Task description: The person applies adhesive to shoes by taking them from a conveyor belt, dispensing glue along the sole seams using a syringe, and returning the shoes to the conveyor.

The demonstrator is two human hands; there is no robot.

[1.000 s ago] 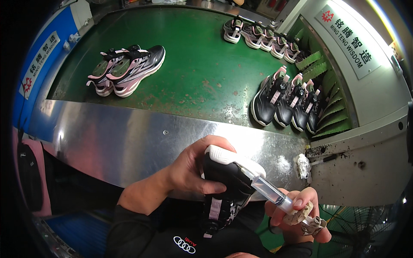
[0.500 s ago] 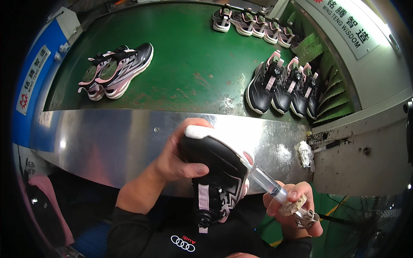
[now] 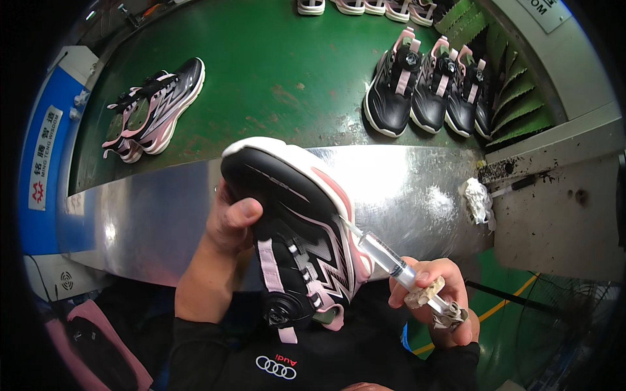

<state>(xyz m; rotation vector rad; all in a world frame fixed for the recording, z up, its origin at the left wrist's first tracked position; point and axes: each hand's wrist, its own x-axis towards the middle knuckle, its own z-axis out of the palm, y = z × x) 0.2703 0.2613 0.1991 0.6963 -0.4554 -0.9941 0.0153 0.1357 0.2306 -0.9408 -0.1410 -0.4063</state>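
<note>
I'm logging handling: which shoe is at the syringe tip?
The shoe held in the left hand; the other shoes stand on the green table.

Left hand [image 3: 229, 225] clasps, thumb in front; right hand [image 3: 451, 281] curls its fingers [image 3: 442, 268].

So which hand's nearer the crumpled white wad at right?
Right: the right hand, holding the syringe, is below and left of the crumpled white wad in the picture. The left hand, gripping the shoe, is much farther left.

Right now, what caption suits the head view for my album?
Left hand holds a black dial-closure sneaker; right hand, a syringe, tip at the sole edge.
</note>
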